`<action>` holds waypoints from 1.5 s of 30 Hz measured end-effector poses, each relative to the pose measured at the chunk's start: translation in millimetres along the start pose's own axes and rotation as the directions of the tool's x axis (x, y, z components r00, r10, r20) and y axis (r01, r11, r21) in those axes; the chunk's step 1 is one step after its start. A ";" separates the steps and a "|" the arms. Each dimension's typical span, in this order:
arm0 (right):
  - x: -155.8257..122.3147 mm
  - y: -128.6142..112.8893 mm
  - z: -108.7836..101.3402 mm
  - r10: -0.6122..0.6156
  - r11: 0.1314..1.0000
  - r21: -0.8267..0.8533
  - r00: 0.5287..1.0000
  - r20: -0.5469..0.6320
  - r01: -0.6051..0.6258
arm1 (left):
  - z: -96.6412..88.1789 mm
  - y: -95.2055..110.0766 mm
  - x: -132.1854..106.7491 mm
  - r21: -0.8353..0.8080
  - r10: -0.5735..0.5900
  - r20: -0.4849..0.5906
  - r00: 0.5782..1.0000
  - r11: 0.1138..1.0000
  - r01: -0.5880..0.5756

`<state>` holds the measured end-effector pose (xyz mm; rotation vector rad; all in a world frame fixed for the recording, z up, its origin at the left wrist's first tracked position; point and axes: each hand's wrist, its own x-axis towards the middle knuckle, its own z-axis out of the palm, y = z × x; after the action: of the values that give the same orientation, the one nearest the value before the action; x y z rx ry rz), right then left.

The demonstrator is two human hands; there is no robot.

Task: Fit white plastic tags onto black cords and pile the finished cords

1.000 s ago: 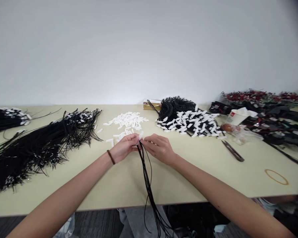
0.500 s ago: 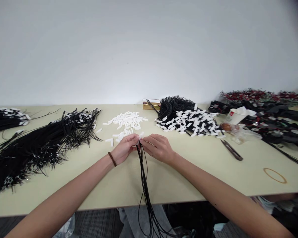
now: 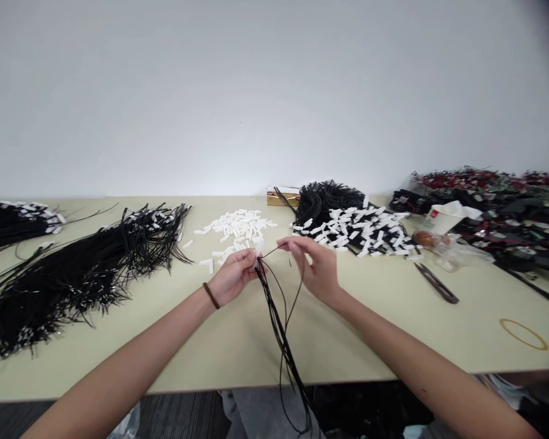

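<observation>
At frame centre the left hand (image 3: 231, 277) pinches the top of the black cord bundle (image 3: 281, 329), which hangs toward the lower edge, while the right hand (image 3: 318, 268) pinches 1 cord (image 3: 269, 250) up-right.

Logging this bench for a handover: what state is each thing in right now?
left hand: pinched shut on the cord bundle's top.
right hand: fingers shut on one black cord, drawn aside.
cord bundle: hanging over the table edge.
white tags: loose pile.
snips: lying flat, untouched.
rubber band: lying flat.
paper cup: tipped on its side.
</observation>
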<state>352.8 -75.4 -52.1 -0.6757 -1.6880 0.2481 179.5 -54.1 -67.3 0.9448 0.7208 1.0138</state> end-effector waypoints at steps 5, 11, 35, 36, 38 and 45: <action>24.0 7.9 -20.6 0.448 0.777 0.560 0.877 -0.174 -0.286 | 2.6 0.5 -1.4 0.020 0.003 -0.025 1.000 1.000 -0.002; 44.6 42.9 -65.9 0.673 0.623 0.736 0.662 -0.331 -0.266 | -1.3 -1.9 0.7 0.006 -0.004 -0.042 0.999 1.000 0.004; -6.4 23.6 -1.3 -0.407 0.711 -0.552 0.895 0.184 0.437 | 4.7 -6.2 -0.6 -0.011 -0.015 -0.042 0.999 1.000 0.015; -6.6 23.9 -1.3 -0.411 0.705 -0.555 0.892 0.190 0.443 | 4.6 -6.3 -0.5 -0.008 -0.014 -0.041 0.999 1.000 0.014; -7.1 24.8 -1.4 -0.415 0.692 -0.561 0.887 0.204 0.453 | 4.3 -6.3 -0.3 0.000 -0.010 -0.042 0.999 1.000 0.010; -8.7 27.1 -1.4 -0.405 0.675 -0.572 0.882 0.240 0.466 | 4.7 -6.5 -0.5 0.038 0.022 -0.046 0.999 0.999 -0.020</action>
<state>362.9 -58.7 -72.8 -0.7058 -1.9776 -0.6684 185.7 -57.5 -71.1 0.9653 0.7723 1.0465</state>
